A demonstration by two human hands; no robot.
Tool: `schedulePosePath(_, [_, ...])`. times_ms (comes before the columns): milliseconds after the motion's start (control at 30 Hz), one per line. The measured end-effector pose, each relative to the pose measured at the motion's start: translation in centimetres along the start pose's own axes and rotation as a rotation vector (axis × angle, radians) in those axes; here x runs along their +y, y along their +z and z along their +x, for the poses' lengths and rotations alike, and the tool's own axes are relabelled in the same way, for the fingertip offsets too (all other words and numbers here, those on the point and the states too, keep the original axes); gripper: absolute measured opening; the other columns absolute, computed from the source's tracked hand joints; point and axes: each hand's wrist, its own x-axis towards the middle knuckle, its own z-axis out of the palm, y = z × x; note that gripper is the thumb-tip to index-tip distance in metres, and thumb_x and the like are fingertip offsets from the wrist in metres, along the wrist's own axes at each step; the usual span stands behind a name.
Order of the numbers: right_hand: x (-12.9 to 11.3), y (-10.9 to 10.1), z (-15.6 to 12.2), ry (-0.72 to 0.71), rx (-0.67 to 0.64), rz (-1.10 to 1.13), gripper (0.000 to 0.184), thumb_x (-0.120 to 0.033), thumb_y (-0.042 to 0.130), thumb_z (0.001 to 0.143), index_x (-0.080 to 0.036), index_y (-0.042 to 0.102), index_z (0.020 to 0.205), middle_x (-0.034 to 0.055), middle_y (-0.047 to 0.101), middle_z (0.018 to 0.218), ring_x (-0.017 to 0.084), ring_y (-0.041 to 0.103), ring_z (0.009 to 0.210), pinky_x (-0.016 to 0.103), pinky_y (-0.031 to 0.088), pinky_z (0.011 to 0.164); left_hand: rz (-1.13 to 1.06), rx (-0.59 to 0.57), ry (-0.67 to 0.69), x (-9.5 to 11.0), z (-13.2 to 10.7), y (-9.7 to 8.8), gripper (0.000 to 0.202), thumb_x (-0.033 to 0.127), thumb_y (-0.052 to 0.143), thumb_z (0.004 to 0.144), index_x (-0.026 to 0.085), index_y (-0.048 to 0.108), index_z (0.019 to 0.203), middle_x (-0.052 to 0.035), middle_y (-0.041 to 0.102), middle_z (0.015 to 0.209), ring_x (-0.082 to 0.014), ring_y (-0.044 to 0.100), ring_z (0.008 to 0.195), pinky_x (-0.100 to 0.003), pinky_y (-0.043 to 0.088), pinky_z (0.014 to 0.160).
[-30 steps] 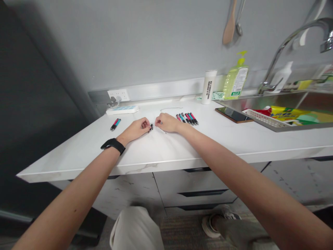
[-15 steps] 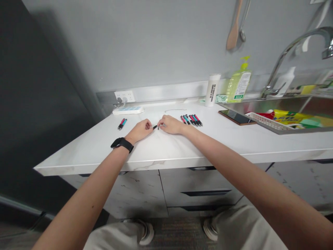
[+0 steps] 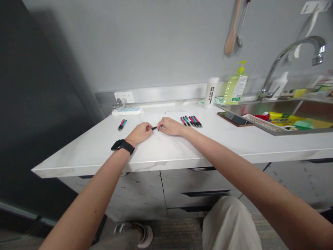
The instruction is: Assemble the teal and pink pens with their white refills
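Note:
My left hand (image 3: 139, 133), with a black watch (image 3: 122, 146) on the wrist, pinches a small black pen part (image 3: 154, 128) at its fingertips. My right hand (image 3: 169, 126) sits just to the right, its fingertips almost meeting that piece and closed on something too small to make out. Several black pens with pink and teal bands (image 3: 191, 121) lie side by side beyond my right hand. A pair of similar pens (image 3: 122, 125) lies beyond my left hand, and a thin bent wire (image 3: 174, 111) lies near the wall.
The hands rest on a white marble counter (image 3: 85, 156). A power strip (image 3: 127, 111), white tumbler (image 3: 211, 92), green pump bottle (image 3: 236, 86) and phone (image 3: 235, 119) stand along the back. At right is a steel sink (image 3: 286, 111) holding a white plastic rack (image 3: 262, 124), below a faucet (image 3: 286, 59).
My hands have drawn closer together around the small black piece. The view has shifted slightly, and the pens on the counter have not moved.

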Motion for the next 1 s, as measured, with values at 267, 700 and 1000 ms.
schedulePosePath(267, [0.2,0.2,0.1,-0.007,-0.01,0.002,0.02,-0.014,0.058,0.083,-0.016,0.07,0.098,0.0089,0.059,0.098,0.017,0.055,0.094,0.028,0.038,0.09,-0.204,0.034,-0.075,-0.2,0.4,-0.4,0.023,0.031,0.053,0.073,0.016,0.064,0.087,-0.007,0.069,0.09,-0.0199,0.06,0.084,-0.033,0.045,0.082])
schedulePosePath(700, [-0.1,-0.5,0.2,0.041,0.065,0.029,0.018,-0.013,0.052,0.086,-0.014,0.069,0.094,0.0089,0.067,0.096,0.016,0.059,0.09,0.025,0.04,0.082,-0.683,-0.105,-0.185,-0.8,0.3,-1.2,0.028,0.032,0.074,0.06,0.017,0.06,0.08,-0.0002,0.063,0.076,-0.0121,0.058,0.071,-0.027,0.044,0.073])
schedulePosePath(1000, [0.8,-0.9,0.1,0.14,0.174,0.239,0.013,-0.014,0.057,0.083,-0.012,0.068,0.091,0.0053,0.069,0.087,0.012,0.059,0.079,0.021,0.041,0.076,-0.725,-0.11,-0.199,-1.8,1.0,-1.0,0.024,0.035,0.069,0.068,0.015,0.062,0.079,-0.0039,0.067,0.075,-0.0104,0.055,0.064,-0.027,0.041,0.067])
